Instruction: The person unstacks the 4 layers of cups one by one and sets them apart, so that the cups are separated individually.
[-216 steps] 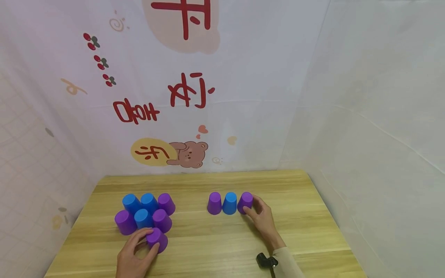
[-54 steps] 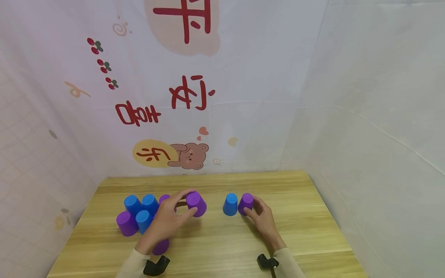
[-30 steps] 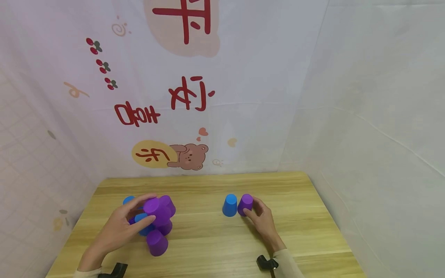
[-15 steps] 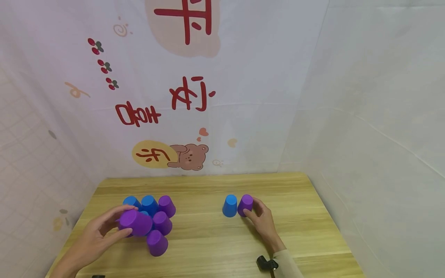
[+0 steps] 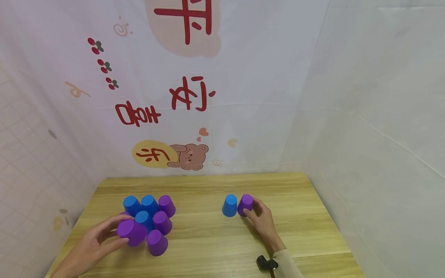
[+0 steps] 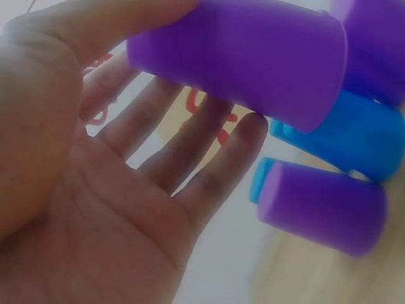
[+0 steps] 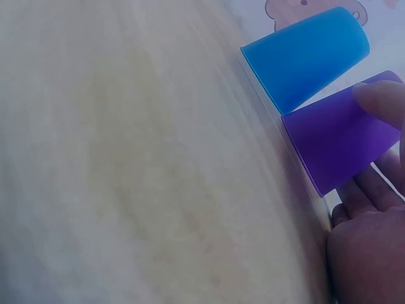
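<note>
In the head view my left hand (image 5: 91, 243) holds a purple cup (image 5: 132, 233) between thumb and fingers, tilted, at the front left of a group of upside-down cups. The left wrist view shows the thumb across this purple cup (image 6: 240, 60) and the fingers along its other side. In the group are several blue cups, one in the middle (image 5: 143, 221), and several purple ones, the foremost (image 5: 157, 243) nearest me. My right hand (image 5: 265, 223) grips an upside-down purple cup (image 5: 245, 204) standing on the table, beside a blue cup (image 5: 230, 205).
The wooden table (image 5: 201, 247) has a white printed cloth (image 5: 250, 116) behind it and pale cloth walls at both sides. A black wrist camera mount (image 5: 267, 263) sits at the right sleeve. Another purple cup (image 5: 123, 213) is mostly hidden behind my left hand's fingers.
My left hand let go of the group's front purple cup, took the leftmost purple cup from the right-hand row and carried it left over the group, then lower. The right hand stayed put.
</note>
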The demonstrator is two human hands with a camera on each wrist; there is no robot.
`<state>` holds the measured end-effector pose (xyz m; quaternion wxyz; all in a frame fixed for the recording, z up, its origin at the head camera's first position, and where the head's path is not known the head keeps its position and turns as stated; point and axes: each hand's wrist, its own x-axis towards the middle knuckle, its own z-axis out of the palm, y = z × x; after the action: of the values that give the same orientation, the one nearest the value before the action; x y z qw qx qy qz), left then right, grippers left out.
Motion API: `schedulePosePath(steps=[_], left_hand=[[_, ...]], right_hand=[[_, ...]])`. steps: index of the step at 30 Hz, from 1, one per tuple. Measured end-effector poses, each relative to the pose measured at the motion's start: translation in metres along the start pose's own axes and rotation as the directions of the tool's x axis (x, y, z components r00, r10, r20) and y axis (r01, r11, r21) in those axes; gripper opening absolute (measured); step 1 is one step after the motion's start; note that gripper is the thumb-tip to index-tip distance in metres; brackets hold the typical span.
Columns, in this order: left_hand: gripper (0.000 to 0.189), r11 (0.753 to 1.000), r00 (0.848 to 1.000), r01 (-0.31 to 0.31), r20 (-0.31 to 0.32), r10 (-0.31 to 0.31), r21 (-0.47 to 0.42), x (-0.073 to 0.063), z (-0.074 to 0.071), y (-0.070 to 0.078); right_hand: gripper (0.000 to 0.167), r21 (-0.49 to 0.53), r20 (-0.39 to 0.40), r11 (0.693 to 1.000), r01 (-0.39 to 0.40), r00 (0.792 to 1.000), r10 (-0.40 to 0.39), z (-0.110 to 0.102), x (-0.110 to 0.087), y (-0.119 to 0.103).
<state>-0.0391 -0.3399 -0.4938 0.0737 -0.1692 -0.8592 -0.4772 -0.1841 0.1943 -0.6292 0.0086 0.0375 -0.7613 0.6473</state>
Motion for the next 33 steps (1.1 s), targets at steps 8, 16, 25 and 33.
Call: schedulePosePath(steps=[8, 16, 25, 33], left_hand=[[0.053, 0.999, 0.999, 0.050, 0.008, -0.050, -0.005, -0.010, 0.004, -0.020], [0.050, 0.987, 0.985, 0.161, 0.060, -0.159, -0.029, -0.012, 0.011, -0.031], [0.050, 0.979, 0.973, 0.199, 0.132, -0.191, -0.050, -0.014, 0.016, -0.042], [0.051, 0.958, 0.948, 0.273, 0.191, -0.253, -0.087, -0.015, 0.020, -0.049]], right_hand=[[0.059, 0.011, 0.005, 1.000, 0.004, 1.000, -0.004, 0.000, -0.002, -0.002], [0.058, 0.011, 0.005, 1.000, 0.006, 1.000, -0.006, 0.000, -0.001, 0.000], [0.058, 0.000, 0.003, 1.000, 0.004, 1.000, -0.004, 0.000, 0.000, 0.000], [0.057, 0.000, -0.003, 1.000, -0.006, 1.000, 0.006, 0.001, 0.000, 0.000]])
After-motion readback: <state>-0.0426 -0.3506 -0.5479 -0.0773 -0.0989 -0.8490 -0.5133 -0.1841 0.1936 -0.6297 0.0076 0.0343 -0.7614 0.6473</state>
